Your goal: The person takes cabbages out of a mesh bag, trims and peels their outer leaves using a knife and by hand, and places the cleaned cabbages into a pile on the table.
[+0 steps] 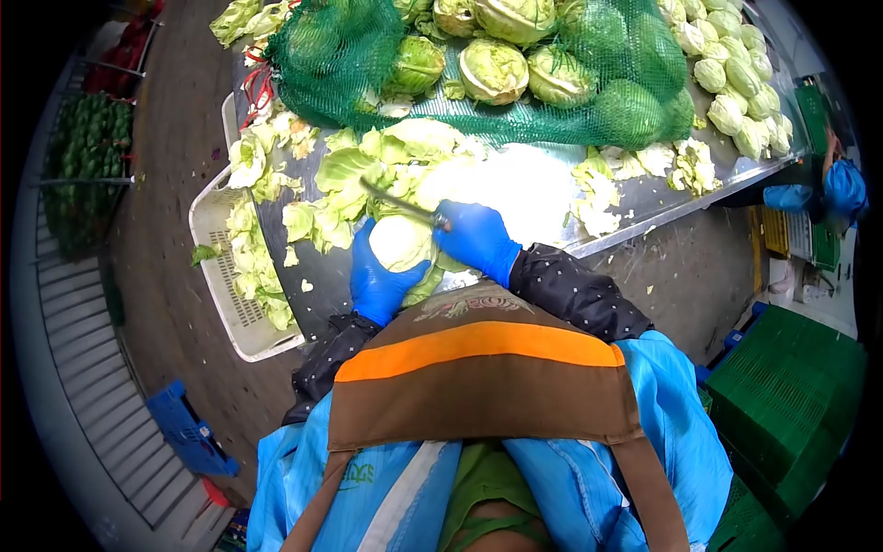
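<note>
The left hand (382, 281) cups a pale cabbage head (399, 243) near the table's (662, 204) edge, the right hand (478, 241) grips a knife (394, 199) beside it, leaf trimmings (345, 175) lie beyond, and progress looks partial: stripped heads (731, 74) piled right, leafier cabbages (494, 72) among green netting (322, 55) remaining.

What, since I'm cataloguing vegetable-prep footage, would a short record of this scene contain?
Left hand: blue-gloved, gripping a pale cabbage
Right hand: blue-gloved, holding a knife
Table: metal, strewn with loose leaves
Far side: green netting with whole cabbages, some covered, some exposed
Far right: heaped cabbages
Left edge: white crate containing leaves
</note>
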Demonstrator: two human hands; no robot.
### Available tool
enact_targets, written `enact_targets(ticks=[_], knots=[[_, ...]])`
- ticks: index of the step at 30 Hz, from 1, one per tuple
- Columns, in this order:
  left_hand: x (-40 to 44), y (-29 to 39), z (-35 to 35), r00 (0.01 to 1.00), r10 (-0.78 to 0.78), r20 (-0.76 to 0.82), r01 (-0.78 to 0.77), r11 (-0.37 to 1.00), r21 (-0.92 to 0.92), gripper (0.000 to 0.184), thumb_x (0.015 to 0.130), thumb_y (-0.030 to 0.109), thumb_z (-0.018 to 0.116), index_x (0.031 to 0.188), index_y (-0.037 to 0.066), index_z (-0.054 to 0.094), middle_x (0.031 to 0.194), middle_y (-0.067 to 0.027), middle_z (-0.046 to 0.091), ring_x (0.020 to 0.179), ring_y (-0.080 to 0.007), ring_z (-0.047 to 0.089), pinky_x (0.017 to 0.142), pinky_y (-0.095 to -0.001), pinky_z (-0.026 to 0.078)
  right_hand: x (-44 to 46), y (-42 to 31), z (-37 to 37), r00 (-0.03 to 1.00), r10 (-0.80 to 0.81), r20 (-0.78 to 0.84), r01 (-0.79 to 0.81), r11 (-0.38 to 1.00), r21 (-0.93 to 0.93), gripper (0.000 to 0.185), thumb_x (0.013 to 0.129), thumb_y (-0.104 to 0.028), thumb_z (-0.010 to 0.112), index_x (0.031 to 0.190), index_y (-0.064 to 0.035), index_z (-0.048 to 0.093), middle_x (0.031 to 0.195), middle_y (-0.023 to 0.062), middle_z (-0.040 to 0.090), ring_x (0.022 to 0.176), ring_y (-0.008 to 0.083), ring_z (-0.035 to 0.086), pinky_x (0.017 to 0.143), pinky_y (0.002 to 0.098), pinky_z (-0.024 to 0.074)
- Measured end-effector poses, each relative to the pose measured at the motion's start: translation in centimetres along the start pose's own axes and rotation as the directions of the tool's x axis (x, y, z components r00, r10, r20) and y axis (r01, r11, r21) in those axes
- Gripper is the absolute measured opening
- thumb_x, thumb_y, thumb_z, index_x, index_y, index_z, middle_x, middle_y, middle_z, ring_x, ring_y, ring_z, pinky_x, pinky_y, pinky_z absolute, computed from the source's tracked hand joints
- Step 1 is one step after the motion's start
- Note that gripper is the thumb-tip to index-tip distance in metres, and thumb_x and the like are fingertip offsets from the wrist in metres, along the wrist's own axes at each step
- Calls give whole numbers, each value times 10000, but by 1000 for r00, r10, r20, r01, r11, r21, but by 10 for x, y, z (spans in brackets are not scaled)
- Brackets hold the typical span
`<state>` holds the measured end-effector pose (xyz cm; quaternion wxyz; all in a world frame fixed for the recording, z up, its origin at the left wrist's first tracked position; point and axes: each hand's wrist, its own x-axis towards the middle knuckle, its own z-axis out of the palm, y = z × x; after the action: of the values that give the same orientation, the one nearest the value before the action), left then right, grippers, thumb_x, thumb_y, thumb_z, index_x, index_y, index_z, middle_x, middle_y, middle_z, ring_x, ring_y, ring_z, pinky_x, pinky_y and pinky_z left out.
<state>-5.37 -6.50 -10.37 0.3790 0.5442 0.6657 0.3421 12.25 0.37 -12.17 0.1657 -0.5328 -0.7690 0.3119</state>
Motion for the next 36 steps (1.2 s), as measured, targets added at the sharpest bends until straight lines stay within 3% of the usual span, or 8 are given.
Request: enact_targets(ticks=[9,14,17,19,23,27,31,36], knots=[[-12,17,-16,911,386,-143,-372,921,113,942,544,141,892,1307,37,350,1318,-192,422,1240,-303,425,1051,-408,349,6,39,-51,940,327,-96,-320,944,81,370,758,-321,641,1039,-82,647,792,163,647,768,335,636,698,413,504],[-10,39,-38,843,534,-72,-512,835,201,940,526,110,886,1303,97,357,1376,-209,370,1272,-352,390,1045,-449,351,5,-29,-100,991,-115,-74,137,856,499,664,710,-280,798,1298,-129,531,789,78,637,679,150,586,694,283,483],[-11,44,-40,849,528,-30,-518,841,160,954,518,94,885,1308,118,350,1388,-208,356,1279,-358,382,1047,-452,353,11,-50,-103,985,-96,141,58,965,256,501,729,-336,781,1144,-92,638,830,102,657,743,165,610,728,284,487],[-12,42,-41,866,499,-31,-495,865,77,965,518,90,887,1314,120,342,1392,-204,353,1277,-349,386,1051,-447,356,25,-19,-80,950,-145,278,-91,721,687,343,743,-286,761,982,-50,693,825,93,672,750,146,618,708,277,487],[-17,45,-40,954,284,-95,-294,949,-111,955,544,92,879,1321,98,324,1346,-175,394,1234,-300,431,1022,-425,401,18,14,-64,984,-172,56,132,893,430,224,776,-283,689,832,-67,677,737,109,648,675,238,615,635,329,490],[-19,35,-45,984,51,-172,-89,971,-221,908,580,97,863,1315,57,330,1265,-137,438,1167,-259,469,983,-389,428,5,10,-85,936,237,-259,-205,968,145,314,777,-348,693,983,-114,657,795,109,658,708,272,643,626,367,508],[-18,35,-46,984,46,-175,-83,973,-213,907,585,103,863,1318,54,332,1256,-129,442,1161,-241,465,984,-371,419,-8,-46,-106,918,-124,-376,245,924,294,549,671,-414,800,1112,-129,641,951,74,663,751,194,654,691,319,538],[-15,59,-49,973,166,-161,-188,973,-134,934,569,101,874,1322,40,326,1247,-120,433,1161,-240,462,986,-365,417,-11,-69,-115,935,-287,-209,321,935,152,647,627,-484,799,1157,-160,618,930,50,642,669,195,614,641,288,514]])
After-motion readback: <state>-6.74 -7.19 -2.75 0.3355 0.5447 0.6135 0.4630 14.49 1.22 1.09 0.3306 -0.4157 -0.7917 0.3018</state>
